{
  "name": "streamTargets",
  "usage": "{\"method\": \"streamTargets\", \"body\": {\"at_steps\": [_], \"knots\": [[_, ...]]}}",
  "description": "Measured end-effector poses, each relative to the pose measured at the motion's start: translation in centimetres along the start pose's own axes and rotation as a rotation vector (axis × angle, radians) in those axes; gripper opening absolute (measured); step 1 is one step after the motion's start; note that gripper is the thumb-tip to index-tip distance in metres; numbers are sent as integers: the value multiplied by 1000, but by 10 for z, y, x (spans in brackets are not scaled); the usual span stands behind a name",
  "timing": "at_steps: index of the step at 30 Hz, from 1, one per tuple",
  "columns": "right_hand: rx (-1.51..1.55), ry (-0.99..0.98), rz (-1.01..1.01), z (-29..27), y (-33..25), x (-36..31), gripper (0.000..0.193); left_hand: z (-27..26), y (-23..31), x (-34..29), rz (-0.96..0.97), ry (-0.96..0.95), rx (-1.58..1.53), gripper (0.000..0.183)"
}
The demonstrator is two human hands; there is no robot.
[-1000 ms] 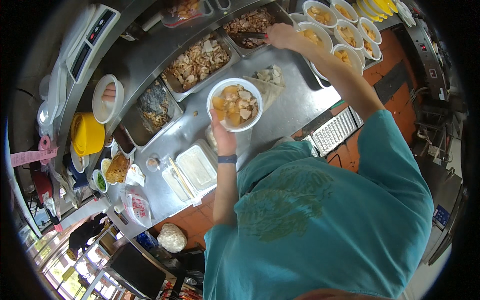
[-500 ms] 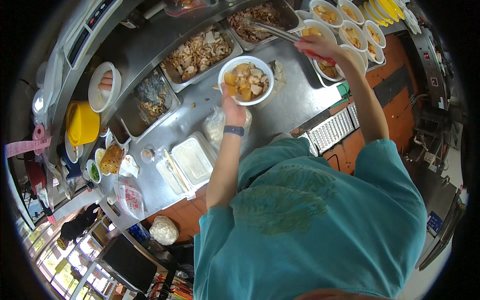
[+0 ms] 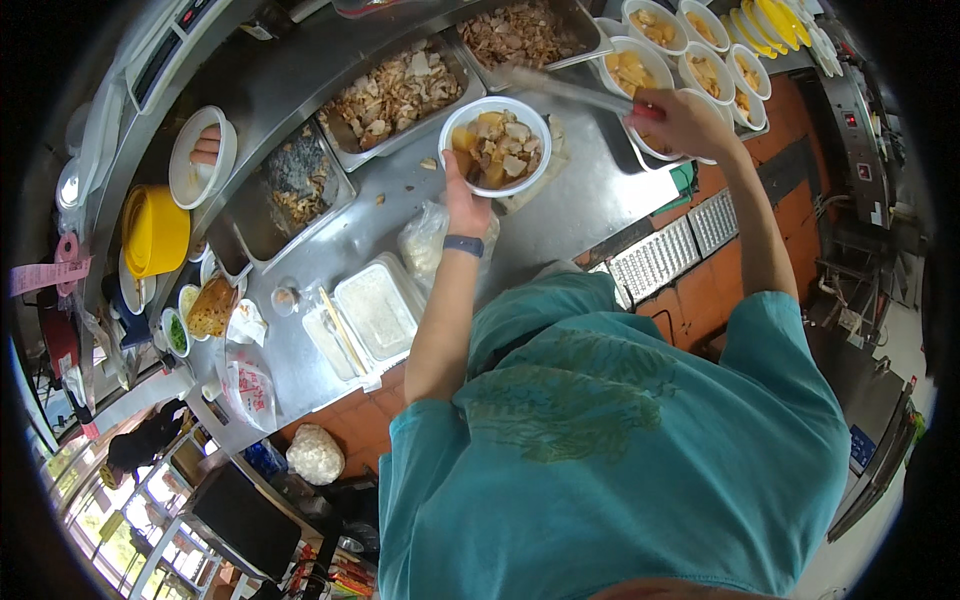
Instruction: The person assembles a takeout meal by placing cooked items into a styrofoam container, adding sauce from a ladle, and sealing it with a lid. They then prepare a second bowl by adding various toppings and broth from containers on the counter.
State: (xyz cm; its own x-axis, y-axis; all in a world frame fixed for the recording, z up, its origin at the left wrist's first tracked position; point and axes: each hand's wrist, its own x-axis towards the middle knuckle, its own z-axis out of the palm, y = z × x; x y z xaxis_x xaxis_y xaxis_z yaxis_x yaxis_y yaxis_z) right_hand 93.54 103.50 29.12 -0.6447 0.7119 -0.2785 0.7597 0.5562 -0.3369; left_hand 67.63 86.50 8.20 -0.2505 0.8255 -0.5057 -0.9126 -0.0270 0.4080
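Note:
My left hand [image 3: 467,198] grips the near-left rim of a white bowl [image 3: 545,150], thumb along its edge. Yellow chunks and chopped pale and brown meat fill the bowl. In my right hand [image 3: 678,122] are metal tongs [image 3: 585,95] with a red grip. Their far ends are smeared by motion, between the bowl and a steel pan of shredded brown meat [image 3: 520,38]; whether they pinch anything cannot be seen. Left of that, another steel pan holds chopped pale meat [image 3: 395,95]. A cloth [image 3: 552,150] lies partly under the bowl.
Several white bowls of yellow food [image 3: 631,72] crowd the right end of the counter. A clear bag [image 3: 425,240] and lidded white containers [image 3: 375,310] lie near my left forearm. Farther left are a nearly emptied pan [image 3: 300,190], a yellow tub [image 3: 155,230] and a white bowl [image 3: 228,165].
The tongs have swung from the shredded meat pan toward the bowl, my right hand moving slightly right and down. Darker meat pieces now show in the bowl. My left hand stays on it.

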Motion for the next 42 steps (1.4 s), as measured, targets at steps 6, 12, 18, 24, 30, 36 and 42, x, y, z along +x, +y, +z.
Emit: {"method": "streamTargets", "body": {"at_steps": [6, 12, 18, 24, 30, 36, 42], "knots": [[-413, 83, 19, 16, 29, 110, 49, 0, -4, -6, 6, -18, 18, 61], [-377, -98, 112, 41, -1, 181, 38, 6, -10, -6, 19, 2, 33, 59], [-158, -322, 135, 14, 34, 170, 36, 4, -10, 1, 35, 46, 19, 56], [317, -239, 189, -19, 40, 82, 38, 8, -15, 23, 28, -23, -40, 53], [132, -263, 190, -19, 3, 18, 41, 12, -14, 39, -27, -36, -92, 55], [-66, -81, 200, -10, 13, 79, 28, 16, -8, 40, -33, -20, -67, 58], [-343, -345, 94, 15, 16, 167, 41, 19, -6, 40, -47, -11, -41, 56]]}}
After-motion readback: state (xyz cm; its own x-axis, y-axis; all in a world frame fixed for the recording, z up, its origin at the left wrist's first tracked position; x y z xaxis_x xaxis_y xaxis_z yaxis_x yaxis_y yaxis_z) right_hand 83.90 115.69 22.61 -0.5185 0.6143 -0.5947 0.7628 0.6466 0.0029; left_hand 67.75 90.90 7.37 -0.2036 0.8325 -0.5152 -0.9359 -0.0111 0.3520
